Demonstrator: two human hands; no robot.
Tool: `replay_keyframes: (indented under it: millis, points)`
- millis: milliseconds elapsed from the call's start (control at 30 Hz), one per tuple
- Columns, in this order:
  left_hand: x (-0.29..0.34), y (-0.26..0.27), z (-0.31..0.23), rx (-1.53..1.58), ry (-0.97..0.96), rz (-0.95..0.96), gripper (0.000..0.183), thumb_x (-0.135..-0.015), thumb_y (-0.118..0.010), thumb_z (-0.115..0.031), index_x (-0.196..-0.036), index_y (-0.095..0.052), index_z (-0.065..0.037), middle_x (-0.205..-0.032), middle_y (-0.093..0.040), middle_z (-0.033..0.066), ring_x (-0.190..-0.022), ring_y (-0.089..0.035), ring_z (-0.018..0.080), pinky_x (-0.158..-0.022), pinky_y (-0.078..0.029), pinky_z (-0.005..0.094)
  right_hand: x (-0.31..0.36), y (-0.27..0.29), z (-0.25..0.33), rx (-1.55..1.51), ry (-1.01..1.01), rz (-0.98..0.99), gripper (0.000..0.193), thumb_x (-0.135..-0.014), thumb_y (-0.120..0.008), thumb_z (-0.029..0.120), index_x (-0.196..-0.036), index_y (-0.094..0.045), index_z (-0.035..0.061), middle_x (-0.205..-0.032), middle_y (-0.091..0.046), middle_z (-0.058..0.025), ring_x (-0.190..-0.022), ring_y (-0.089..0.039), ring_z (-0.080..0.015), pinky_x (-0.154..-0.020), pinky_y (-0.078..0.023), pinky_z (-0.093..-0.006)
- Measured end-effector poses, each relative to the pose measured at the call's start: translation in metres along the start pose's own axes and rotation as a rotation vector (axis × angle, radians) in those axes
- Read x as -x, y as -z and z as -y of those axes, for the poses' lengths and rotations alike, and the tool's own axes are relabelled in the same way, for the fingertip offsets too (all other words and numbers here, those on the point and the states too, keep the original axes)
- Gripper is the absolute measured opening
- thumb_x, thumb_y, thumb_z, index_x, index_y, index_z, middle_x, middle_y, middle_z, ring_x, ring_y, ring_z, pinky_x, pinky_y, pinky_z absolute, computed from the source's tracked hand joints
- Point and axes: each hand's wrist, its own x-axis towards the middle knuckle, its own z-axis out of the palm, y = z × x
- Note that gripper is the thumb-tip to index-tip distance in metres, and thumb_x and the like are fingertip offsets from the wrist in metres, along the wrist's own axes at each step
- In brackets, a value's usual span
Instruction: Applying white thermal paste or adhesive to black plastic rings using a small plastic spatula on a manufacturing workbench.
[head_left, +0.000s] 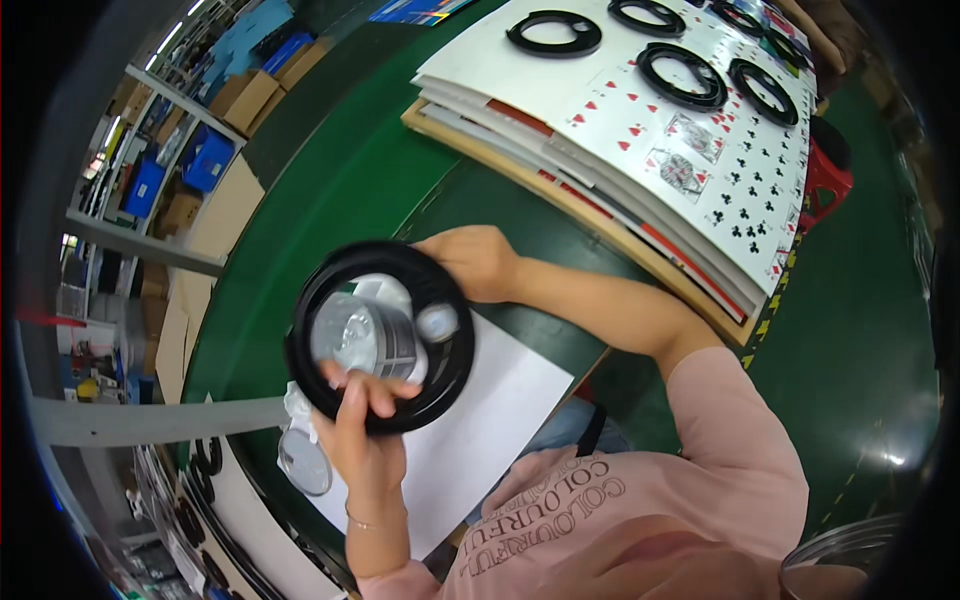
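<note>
A glossy black plastic ring (457, 385), with a small clear round lens (437, 322) set inside its rim, is tilted up between my hands. My left hand (365, 440) grips its lower edge, fingers reaching into the opening. At the upper right edge, my right hand (475, 262) is closed on the rim, its fingertips partly hidden. Through the opening shows a clear round tub (360, 335) with a grey label; I cannot tell whether it touches the ring. Below lies a white sheet of paper (500, 400). A clear flat disc (305, 462) rests near my left wrist beside crumpled white tissue (296, 402).
A thick stack of boards (600, 200) printed with playing cards stands beyond my right arm, with several black rings (682, 76) on top. A grey metal bar (160, 420) crosses at left, near shelves with blue bins (207, 160). A red stool (826, 180) stands past the stack.
</note>
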Motion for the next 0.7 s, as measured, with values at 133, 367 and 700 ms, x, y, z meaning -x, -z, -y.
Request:
replay_keyframes:
  millis: [133,367,700]
  points:
    - [-0.061,-0.076,0.015,0.135,0.305,0.160,0.017,-0.086,-0.045,-0.016,-0.098,-0.044,-0.004,-0.067,-0.045,0.0028,-0.071,-0.053,0.0195,-0.071,-0.042,0.0314,0.001,0.002,-0.016,-0.008,0.272,0.160,0.028,-0.077,-0.055,0.016,-0.104,-0.056,0.0086,-0.107,-0.053,-0.0110,-0.098,-0.053,-0.0229,-0.083,-0.043,-0.0337]
    - [-0.174,-0.173,0.068,0.176,0.325,0.242,0.019,-0.088,-0.042,-0.020,-0.096,-0.038,-0.004,-0.079,-0.051,0.0080,-0.083,-0.059,0.0248,-0.067,-0.051,0.0409,-0.001,-0.010,-0.028,-0.249,-0.094,0.233,0.029,-0.078,-0.051,0.013,-0.107,-0.050,0.0109,-0.109,-0.050,-0.0128,-0.101,-0.049,-0.0232,-0.079,-0.043,-0.0330]
    - [-0.334,-0.257,0.106,0.062,0.138,0.195,0.031,-0.085,-0.049,-0.028,-0.094,-0.042,0.001,-0.083,-0.048,0.0119,-0.082,-0.054,0.0245,-0.070,-0.052,0.0493,-0.002,0.006,-0.031,-0.025,0.119,-0.035,0.023,-0.063,-0.056,0.004,-0.085,-0.059,0.0091,-0.089,-0.059,-0.0052,-0.069,-0.057,-0.0236,-0.057,-0.048,-0.0329]
